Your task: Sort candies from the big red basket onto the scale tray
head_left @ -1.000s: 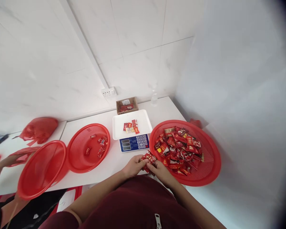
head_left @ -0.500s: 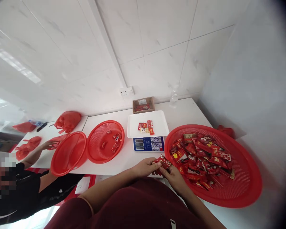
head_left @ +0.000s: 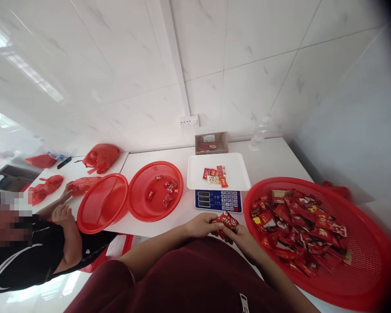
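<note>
Packets [head_left: 227,220] stay held in left grip [head_left: 203,224] and right grip [head_left: 243,238], while a co-worker's hand [head_left: 61,215] has risen.

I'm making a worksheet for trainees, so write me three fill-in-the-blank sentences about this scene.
The left hand and right hand hold a packet coloured mainly ____.
The white tray sits atop a blue-fronted weighing ____.
In the picture, the clear bottle stands to the ____ of the cardboard box.

Missing words: red; scale; right.
</note>
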### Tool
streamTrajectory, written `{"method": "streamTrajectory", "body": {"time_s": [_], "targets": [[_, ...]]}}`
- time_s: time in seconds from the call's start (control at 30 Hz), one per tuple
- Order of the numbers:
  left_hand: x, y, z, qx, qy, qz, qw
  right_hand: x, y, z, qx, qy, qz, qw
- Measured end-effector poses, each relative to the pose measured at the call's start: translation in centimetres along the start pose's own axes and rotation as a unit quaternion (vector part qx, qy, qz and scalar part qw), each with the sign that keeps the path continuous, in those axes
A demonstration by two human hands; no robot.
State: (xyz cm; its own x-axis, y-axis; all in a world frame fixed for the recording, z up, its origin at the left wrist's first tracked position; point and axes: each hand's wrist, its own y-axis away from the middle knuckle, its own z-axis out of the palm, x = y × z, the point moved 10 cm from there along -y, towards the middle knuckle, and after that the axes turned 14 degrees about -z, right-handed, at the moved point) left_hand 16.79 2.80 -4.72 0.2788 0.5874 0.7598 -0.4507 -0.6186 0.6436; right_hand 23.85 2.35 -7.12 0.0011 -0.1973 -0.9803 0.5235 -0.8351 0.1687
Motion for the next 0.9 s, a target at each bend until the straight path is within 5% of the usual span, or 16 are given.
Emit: {"method": "streamTrajectory", "body": {"time_s": [0.17,0.3,0.47,0.63,0.77,0.9], "targets": [[0.0,0.9,-2.7,0.015,0.035,0.022,0.999,-1.7,-2.0,2.5,-0.018,-0.025,-0.027,0.999],[-0.5,0.8,-4.5,0.044,0.014,0.014,0.999,-0.5,-3.4,2.8,0.003,-0.022,-0.002,1.0],[-2.4,1.0,-7.4,0.114,-0.035,-0.032,0.992,2.4,-6.5,-1.3,0.095,-0.056,0.08,0.991],[-4.7,1.7,-9.9,0.136,-0.007,-0.074,0.988,1.9,-9.6,-6.8,0.203,-0.056,0.085,0.974],[-5.8,2.2,-11.2,0.143,-0.01,-0.086,0.986,2.0,-9.2,-5.9,0.156,0.016,0.118,0.981],[-6.1,2.7,-12.5,0.178,-0.039,-0.079,0.98,1.0,-6.8,-5.4,0.139,0.138,0.049,0.979]]}}
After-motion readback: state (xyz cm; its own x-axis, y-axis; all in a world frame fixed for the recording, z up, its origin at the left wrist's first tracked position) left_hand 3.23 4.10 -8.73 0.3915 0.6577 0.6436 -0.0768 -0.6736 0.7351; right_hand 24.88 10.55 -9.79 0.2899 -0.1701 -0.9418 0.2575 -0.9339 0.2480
